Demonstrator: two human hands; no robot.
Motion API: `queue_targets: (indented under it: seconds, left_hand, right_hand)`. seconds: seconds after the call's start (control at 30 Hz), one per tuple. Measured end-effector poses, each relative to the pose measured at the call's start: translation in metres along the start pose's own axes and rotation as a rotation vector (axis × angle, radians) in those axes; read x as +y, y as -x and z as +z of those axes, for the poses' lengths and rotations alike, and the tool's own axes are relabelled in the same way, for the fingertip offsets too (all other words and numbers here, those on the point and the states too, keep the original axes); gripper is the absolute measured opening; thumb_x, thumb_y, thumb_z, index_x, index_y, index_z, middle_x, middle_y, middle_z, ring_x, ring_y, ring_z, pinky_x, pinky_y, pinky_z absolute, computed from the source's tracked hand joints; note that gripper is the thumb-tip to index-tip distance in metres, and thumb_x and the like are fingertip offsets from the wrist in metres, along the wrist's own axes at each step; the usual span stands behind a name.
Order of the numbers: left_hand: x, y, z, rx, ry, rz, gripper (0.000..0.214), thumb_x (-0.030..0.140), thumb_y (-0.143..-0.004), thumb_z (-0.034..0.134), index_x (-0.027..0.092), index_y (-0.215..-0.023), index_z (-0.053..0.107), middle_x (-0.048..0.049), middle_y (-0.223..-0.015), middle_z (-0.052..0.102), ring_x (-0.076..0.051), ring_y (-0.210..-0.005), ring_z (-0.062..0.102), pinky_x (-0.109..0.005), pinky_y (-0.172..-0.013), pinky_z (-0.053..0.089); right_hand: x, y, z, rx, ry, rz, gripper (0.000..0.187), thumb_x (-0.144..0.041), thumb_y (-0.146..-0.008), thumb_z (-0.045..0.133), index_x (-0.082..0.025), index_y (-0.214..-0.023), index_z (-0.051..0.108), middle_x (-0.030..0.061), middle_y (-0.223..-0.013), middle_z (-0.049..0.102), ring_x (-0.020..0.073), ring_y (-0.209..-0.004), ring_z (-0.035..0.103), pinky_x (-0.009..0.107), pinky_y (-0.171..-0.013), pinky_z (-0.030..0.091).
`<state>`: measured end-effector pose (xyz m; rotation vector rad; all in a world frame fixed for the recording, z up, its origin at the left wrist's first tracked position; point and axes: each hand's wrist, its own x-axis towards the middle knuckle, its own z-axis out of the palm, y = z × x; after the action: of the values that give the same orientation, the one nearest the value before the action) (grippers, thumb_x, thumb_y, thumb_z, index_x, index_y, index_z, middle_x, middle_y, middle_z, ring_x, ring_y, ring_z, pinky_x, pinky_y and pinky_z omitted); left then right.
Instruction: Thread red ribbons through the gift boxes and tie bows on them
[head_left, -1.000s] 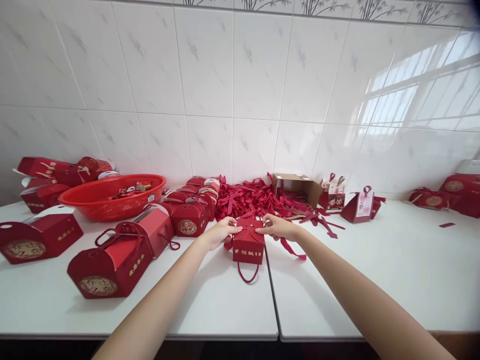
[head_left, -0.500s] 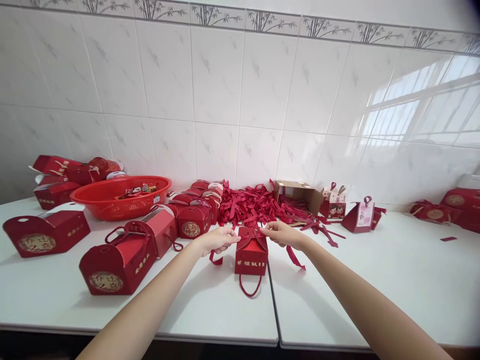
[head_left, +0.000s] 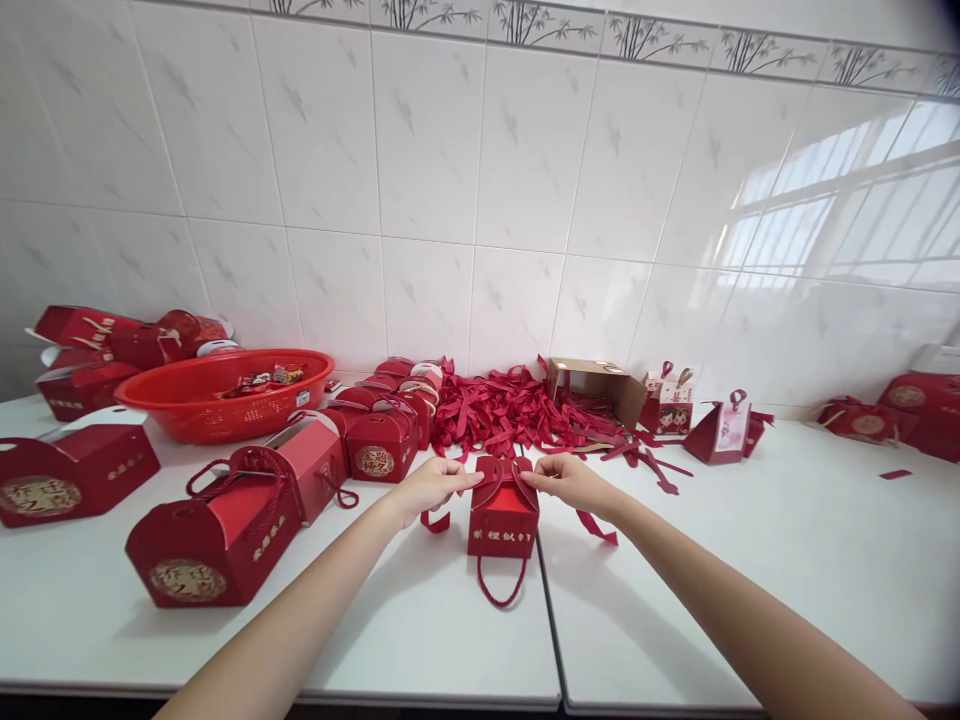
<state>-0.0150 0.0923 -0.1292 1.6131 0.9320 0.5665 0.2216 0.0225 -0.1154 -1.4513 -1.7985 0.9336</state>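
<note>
A small red gift box [head_left: 502,535] with gold lettering stands upright in front of me, its curved top flaps folded inward. A twisted cord handle [head_left: 501,602] hangs in a loop down its front. At the upper left edge, my left hand [head_left: 439,487] is closed in a pinch on a red ribbon, whose tail [head_left: 436,522] curls out below the fingers. My right hand [head_left: 566,482] pinches the other side of the ribbon at the upper right edge, with a second tail [head_left: 598,527] lying to the right. The fingers partly hide the ribbon at the flaps.
Behind the box lies a heap of red ribbons [head_left: 491,405], beside an open cardboard box [head_left: 596,385]. Several red gift boxes [head_left: 214,545] and a red plastic basket [head_left: 202,420] with wrapped sweets stand left. A triangular box [head_left: 716,440] is at right. A seam [head_left: 551,630] divides the white tables.
Both hands have shifted slightly, their fingertips now lower against the sides of the box's top flaps. The camera view has moved a little closer, and the boxes at left appear farther left.
</note>
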Motion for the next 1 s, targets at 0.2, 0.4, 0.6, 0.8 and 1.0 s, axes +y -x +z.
queue_targets:
  seconds: [0.2,0.4,0.6,0.8,1.0]
  left_hand:
    - [-0.008,0.001,0.004,-0.025,0.094,0.043,0.041,0.048,-0.066,0.073,0.016,-0.057,0.049,0.0034,-0.057,0.052,-0.008,-0.053,0.043,-0.022,-0.053,0.031]
    - [-0.012,0.003,0.004,-0.078,0.174,0.061,0.038,0.047,-0.069,0.072,0.015,-0.06,0.052,0.0002,-0.065,0.058,-0.012,-0.064,0.053,-0.027,-0.067,0.04]
    - [-0.015,0.003,0.009,-0.132,0.209,0.08,0.045,0.053,-0.069,0.069,0.016,-0.059,0.046,0.0027,-0.061,0.048,-0.009,-0.058,0.045,-0.023,-0.057,0.034]
    - [-0.024,0.0,0.007,-0.177,0.152,0.05,0.045,0.057,-0.072,0.064,0.016,-0.063,0.049,0.0016,-0.062,0.047,-0.008,-0.051,0.037,-0.022,-0.048,0.025]
    - [-0.023,0.003,0.009,-0.11,0.046,0.113,0.05,0.061,-0.072,0.06,0.017,-0.057,0.042,0.0038,-0.059,0.038,-0.009,-0.054,0.033,-0.023,-0.054,0.029]
  right_hand:
    - [0.011,0.002,0.002,-0.056,-0.139,0.015,0.045,-0.056,-0.076,0.06,-0.018,-0.06,0.042,-0.0057,-0.058,0.033,0.0074,-0.053,0.026,0.023,-0.047,0.02]
    - [0.013,0.002,-0.001,-0.109,-0.22,0.013,0.043,-0.051,-0.078,0.062,-0.018,-0.06,0.041,-0.0065,-0.056,0.032,0.0074,-0.052,0.026,0.024,-0.049,0.02]
    - [0.013,0.002,-0.004,-0.199,-0.29,0.004,0.044,-0.048,-0.078,0.063,-0.019,-0.058,0.037,-0.0074,-0.054,0.031,0.0071,-0.051,0.023,0.025,-0.049,0.016]
    - [0.021,0.002,-0.004,-0.275,-0.369,-0.035,0.044,-0.046,-0.077,0.065,-0.018,-0.057,0.038,-0.006,-0.056,0.038,0.008,-0.055,0.031,0.025,-0.053,0.022]
    - [0.022,0.003,0.001,-0.211,-0.359,-0.041,0.045,-0.052,-0.073,0.066,-0.019,-0.057,0.04,-0.005,-0.058,0.042,0.0087,-0.057,0.038,0.024,-0.057,0.03]
